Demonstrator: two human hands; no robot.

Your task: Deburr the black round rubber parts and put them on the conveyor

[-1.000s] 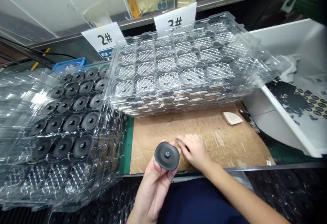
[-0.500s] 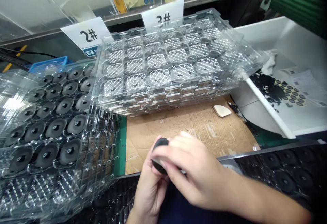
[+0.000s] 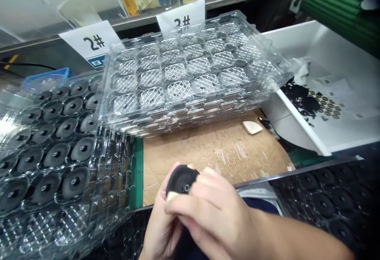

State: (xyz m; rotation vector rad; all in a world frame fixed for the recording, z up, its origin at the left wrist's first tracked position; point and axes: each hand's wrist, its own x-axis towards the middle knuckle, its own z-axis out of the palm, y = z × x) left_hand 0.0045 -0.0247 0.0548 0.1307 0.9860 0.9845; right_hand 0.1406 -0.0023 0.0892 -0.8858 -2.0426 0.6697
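Clearly, the work sits mid-piece: one black dish-shaped part (image 3: 181,183) is in hand, held up over the near left part of the cardboard sheet (image 3: 204,153), its hollow side with the small central fitting partly showing. The left hand (image 3: 160,222) is closed around this part from below and behind. The right hand (image 3: 216,208) is bent over its near side with fingers curled in, touching or almost touching the rim — whether anything is pinched between those fingers I cannot tell, since they hide their own tips.

As for progress, row upon row of similar parts lie in the clear tray (image 3: 69,219) left of the cardboard sheet, while that tray's nearest row shows only its crosshatched bottoms. More black parts (image 3: 325,204) lie in dark rows to the right of the sheet's near edge. Which of these are finished and which are waiting cannot be read from here; only the held part is plainly being worked on, and it is not yet set down.

Beyond the cardboard sheet stands a stack of clear trays (image 3: 178,90) with crosshatched hollows. On the sheet's far right lies a pale wedge (image 3: 252,128); to its right, a white bin (image 3: 305,123) holds a heap of black scraps (image 3: 303,101).
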